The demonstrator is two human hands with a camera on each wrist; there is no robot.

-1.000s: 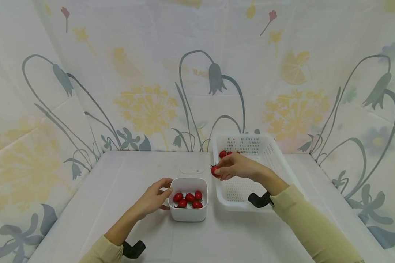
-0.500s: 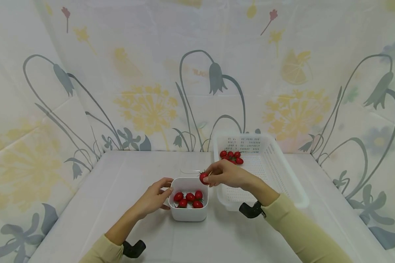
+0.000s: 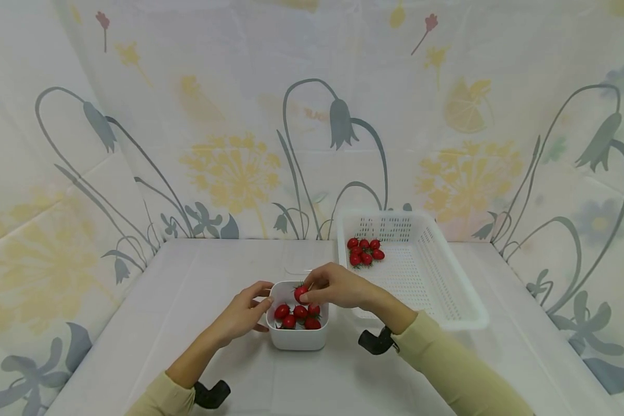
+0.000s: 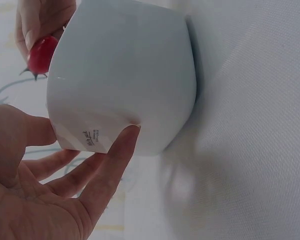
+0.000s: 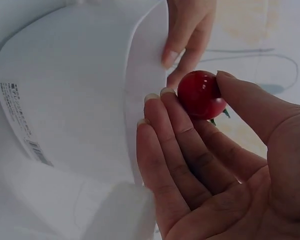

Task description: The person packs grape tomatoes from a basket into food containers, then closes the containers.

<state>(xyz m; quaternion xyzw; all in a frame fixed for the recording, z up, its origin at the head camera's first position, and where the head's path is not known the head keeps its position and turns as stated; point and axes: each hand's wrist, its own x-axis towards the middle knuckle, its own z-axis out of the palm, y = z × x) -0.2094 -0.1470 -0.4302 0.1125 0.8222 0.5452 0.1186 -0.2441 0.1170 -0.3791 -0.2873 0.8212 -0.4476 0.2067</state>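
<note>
A small white square container (image 3: pixel 298 341) stands on the table with several red cherry tomatoes (image 3: pixel 288 321) inside. My left hand (image 3: pixel 244 312) holds its left side, the thumb at the rim and the fingers spread along the outer wall, as the left wrist view shows. Over the container's opening, my right hand (image 3: pixel 338 286) pinches one cherry tomato (image 5: pixel 200 95) with a green stem between thumb and fingers. In the left wrist view that tomato (image 4: pixel 41 55) shows just beyond the rim. The container's interior is hidden in both wrist views.
To the right lies a wide white perforated basket (image 3: pixel 460 289), with several cherry tomatoes (image 3: pixel 364 252) clustered in its back left corner. A clear flat piece (image 3: pixel 297 271) lies behind the container. A flower-printed sheet (image 3: pixel 312 127) hangs at the back and sides.
My right hand has travelled left from the basket to over the container, carrying the cherry tomato. The left hand and the container have stayed put.
</note>
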